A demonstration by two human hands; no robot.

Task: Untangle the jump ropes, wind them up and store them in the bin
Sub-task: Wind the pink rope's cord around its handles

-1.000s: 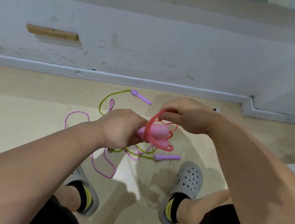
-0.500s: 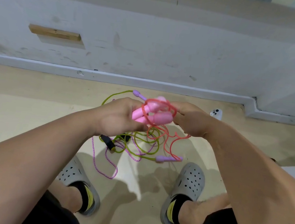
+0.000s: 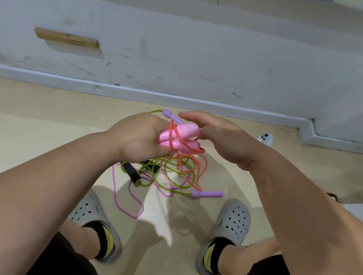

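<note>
R hand (image 3: 225, 142) opened; L hand (image 3: 137, 138) half-hides handles (image 3: 188, 129).

Pink handles (image 3: 186, 130), coral cord (image 3: 194, 148) — green cord (image 3: 171, 187), lilac handle (image 3: 207, 194), speckled purple rope (image 3: 114, 188)

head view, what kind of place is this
Probably a plain indoor room: pale smooth floor, scuffed white wall with a baseboard, and what looks like a white controller lying near it.

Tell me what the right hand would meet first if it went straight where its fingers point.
Most likely the pink handles that the left hand grips, with red rope looped round them: the right hand has its straight fingers aimed at them. The upper fingers may pass above; depth is unclear.
</note>
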